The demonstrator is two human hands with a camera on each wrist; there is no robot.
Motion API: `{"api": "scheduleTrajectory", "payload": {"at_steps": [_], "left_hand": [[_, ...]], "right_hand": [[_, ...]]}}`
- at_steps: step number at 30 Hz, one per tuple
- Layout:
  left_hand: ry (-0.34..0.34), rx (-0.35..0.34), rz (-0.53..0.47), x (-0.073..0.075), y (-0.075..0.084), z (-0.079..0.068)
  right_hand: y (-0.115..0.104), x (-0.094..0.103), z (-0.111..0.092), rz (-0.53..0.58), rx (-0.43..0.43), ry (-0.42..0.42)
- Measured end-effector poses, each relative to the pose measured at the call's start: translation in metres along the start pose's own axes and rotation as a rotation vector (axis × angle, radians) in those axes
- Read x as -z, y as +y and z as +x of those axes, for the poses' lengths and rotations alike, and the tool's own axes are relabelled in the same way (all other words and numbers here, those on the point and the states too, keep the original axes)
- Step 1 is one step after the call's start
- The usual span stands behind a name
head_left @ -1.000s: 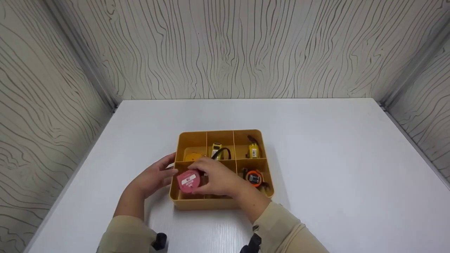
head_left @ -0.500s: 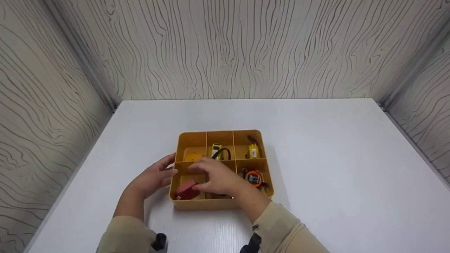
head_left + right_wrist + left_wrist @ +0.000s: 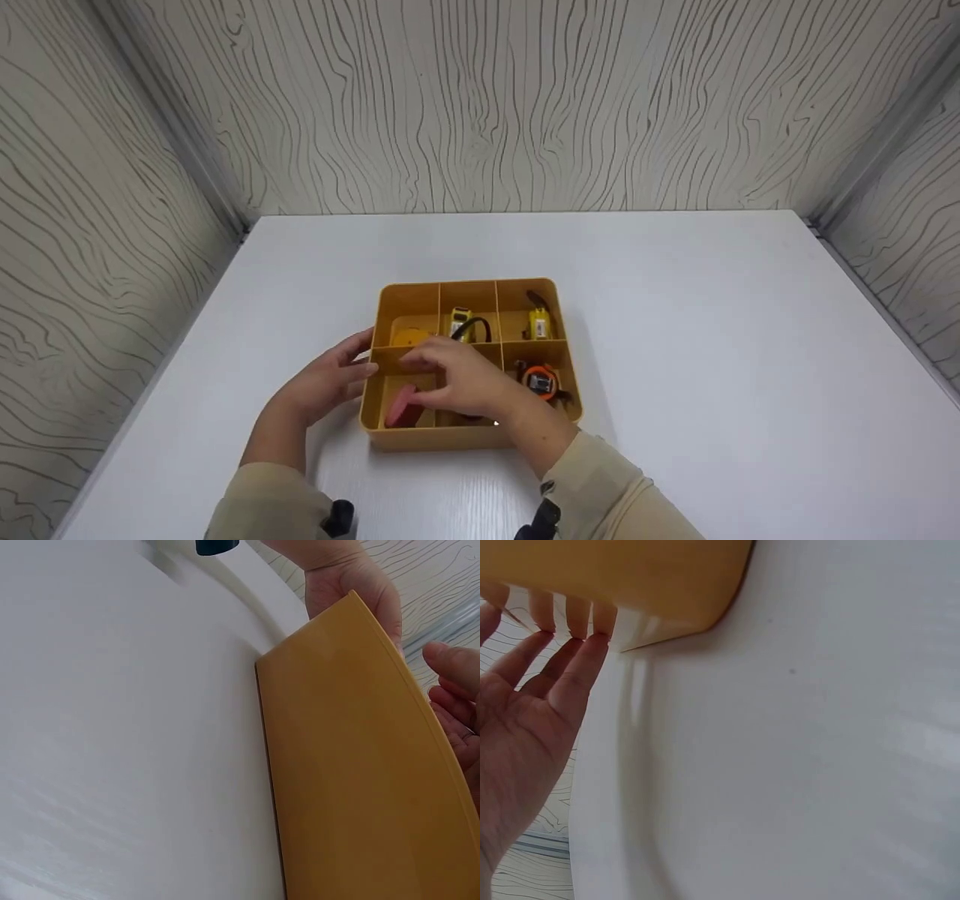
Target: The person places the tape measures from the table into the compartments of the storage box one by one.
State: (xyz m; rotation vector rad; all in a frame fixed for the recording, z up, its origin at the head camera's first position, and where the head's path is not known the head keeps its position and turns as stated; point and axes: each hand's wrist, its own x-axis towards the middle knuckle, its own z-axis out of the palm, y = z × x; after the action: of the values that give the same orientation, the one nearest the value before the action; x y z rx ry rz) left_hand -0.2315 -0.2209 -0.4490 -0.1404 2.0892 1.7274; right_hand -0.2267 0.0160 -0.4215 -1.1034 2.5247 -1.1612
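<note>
A pink tape measure (image 3: 403, 407) stands tilted in the front left compartment of a mustard-yellow divided box (image 3: 442, 439). My right hand (image 3: 469, 379) hovers over the front of the box, fingers and thumb spread apart with nothing between them; the thumb tip is right at the tape measure's edge. My left hand (image 3: 322, 379) rests with nearly straight fingers against the box's left outer wall, and in the left wrist view its fingertips (image 3: 598, 641) touch that wall. The right wrist view shows mostly the front wall, with the right fingers partly hidden behind the rim.
Yellow tape measures lie in the back middle (image 3: 460, 321) and back right (image 3: 540, 324) compartments, with black straps. An orange-rimmed tape measure (image 3: 540, 382) lies front right. Back left holds an orange-yellow rounded item (image 3: 411, 337). A white table (image 3: 712, 337) surrounds the box.
The pink tape measure, held by my right hand over the front left compartment, was let go, dropped into it and shifted its tilt there. Both hands stay nearly in place.
</note>
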Motion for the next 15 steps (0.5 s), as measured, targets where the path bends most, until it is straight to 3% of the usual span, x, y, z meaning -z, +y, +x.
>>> {"api": "scheduleTrajectory", "payload": {"at_steps": [8, 15], "left_hand": [[-0.007, 0.003, 0.011, 0.002, -0.003, 0.001], [0.015, 0.022, 0.086, 0.003, -0.001, 0.003]], "right_hand": [[-0.003, 0.005, -0.002, 0.096, -0.022, -0.006], [-0.001, 0.022, -0.002, 0.070, -0.045, -0.013]]}}
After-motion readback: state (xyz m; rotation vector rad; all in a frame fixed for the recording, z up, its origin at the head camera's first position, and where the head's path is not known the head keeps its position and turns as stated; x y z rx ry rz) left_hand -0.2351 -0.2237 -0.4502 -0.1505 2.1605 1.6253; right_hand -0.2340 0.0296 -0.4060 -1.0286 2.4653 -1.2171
